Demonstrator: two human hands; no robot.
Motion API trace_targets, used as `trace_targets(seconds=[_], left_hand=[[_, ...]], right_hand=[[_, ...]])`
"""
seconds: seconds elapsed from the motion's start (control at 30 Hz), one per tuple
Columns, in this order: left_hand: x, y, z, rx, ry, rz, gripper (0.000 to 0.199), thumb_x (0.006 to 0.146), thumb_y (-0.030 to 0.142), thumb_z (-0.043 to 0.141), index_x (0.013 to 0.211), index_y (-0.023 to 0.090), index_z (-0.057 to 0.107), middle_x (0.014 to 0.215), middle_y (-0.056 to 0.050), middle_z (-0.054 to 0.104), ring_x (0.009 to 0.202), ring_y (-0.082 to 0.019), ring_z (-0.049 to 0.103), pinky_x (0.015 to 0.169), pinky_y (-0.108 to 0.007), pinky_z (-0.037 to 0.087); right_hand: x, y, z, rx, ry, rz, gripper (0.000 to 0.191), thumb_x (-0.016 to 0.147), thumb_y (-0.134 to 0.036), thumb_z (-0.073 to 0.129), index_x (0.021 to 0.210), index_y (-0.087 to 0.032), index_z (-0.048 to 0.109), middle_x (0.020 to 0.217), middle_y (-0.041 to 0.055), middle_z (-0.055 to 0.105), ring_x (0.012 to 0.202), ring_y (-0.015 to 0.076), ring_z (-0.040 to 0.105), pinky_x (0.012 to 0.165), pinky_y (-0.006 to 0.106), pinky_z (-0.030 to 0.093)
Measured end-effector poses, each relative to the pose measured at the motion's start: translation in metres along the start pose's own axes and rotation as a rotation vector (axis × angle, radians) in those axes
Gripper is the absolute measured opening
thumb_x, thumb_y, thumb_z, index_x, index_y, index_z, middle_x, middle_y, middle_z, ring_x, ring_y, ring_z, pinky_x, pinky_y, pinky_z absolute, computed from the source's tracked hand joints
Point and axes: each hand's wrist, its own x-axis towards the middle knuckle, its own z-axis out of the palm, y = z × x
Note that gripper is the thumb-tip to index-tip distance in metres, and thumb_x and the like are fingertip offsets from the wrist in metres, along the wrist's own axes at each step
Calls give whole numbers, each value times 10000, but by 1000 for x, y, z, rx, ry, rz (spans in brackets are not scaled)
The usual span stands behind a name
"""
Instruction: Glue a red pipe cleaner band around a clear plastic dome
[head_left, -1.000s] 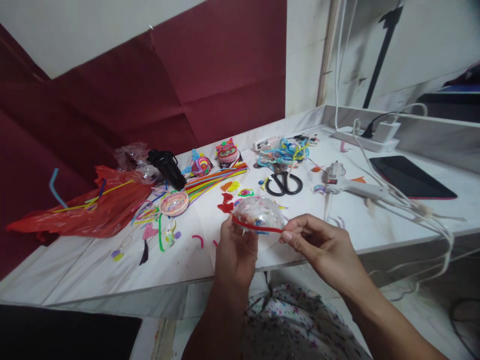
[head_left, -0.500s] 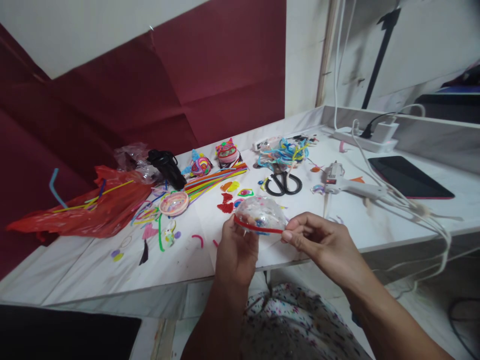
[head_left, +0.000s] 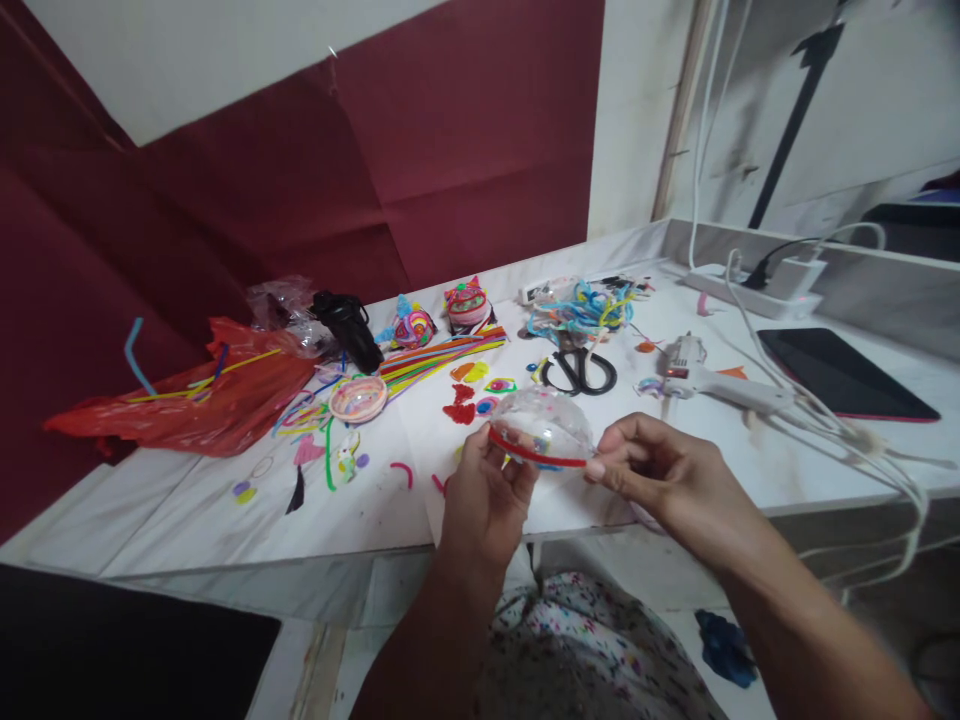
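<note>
A clear domed plastic piece [head_left: 546,425] is held over the front of the white table. My left hand [head_left: 487,495] grips its left side from below, fingers curled under it. Along its lower edge runs a red strip [head_left: 536,457]. The thumb and forefinger of my right hand [head_left: 645,465] pinch the right end of that strip. Behind the dome lie red pieces [head_left: 460,405], a green-rimmed eye shape [head_left: 500,385] and black-handled scissors [head_left: 579,371].
A white glue gun [head_left: 724,385], its cables and a black tablet [head_left: 847,372] are on the right. Colourful sticks [head_left: 442,360], two decorated figures and a red plastic bag [head_left: 187,400] are at the left and back.
The whole view has shifted, so the table things appear slightly further right. Both hands keep their hold on the dome and the red strip, which look tilted slightly differently.
</note>
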Motion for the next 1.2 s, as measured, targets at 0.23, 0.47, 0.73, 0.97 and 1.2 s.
trace_targets(seconds=[0.23, 0.47, 0.73, 0.97, 1.2], left_hand=[[2, 0, 0, -5, -4, -22, 251, 929, 205, 425, 770, 128, 604, 601, 20, 651, 510, -99, 649, 465, -185, 537], [2, 3, -4, 7, -96, -60, 363, 947, 205, 373, 704, 183, 642, 633, 11, 683, 601, -99, 665, 569, -191, 549], [7, 0, -6, -84, -52, -35, 275, 916, 209, 410, 751, 124, 611, 625, -4, 661, 559, -123, 671, 502, -207, 549], [4, 5, -3, -19, 1, -95, 279, 905, 155, 380, 713, 126, 580, 549, 17, 628, 473, -105, 640, 437, -188, 531], [6, 9, -2, -2, 1, -97, 273, 890, 158, 390, 696, 130, 580, 527, 13, 617, 456, -104, 626, 430, -185, 527]], right_hand=[[6, 4, -6, -19, 0, -43, 415, 538, -358, 859, 810, -192, 593, 613, -33, 611, 530, 93, 512, 465, 192, 373], [8, 8, -7, -40, -9, -14, 472, 537, -419, 853, 854, -189, 588, 663, -2, 646, 557, 104, 528, 492, 203, 397], [5, 5, -4, -31, -33, -17, 484, 541, -426, 850, 866, -182, 586, 711, 16, 642, 641, 127, 565, 564, 218, 451], [8, 3, -5, -19, -38, -98, 441, 543, -368, 860, 854, -201, 595, 699, -8, 617, 619, 112, 550, 556, 209, 458], [11, 0, -7, -62, -36, -133, 473, 557, -366, 846, 919, -240, 568, 846, 0, 622, 572, 94, 539, 478, 203, 449]])
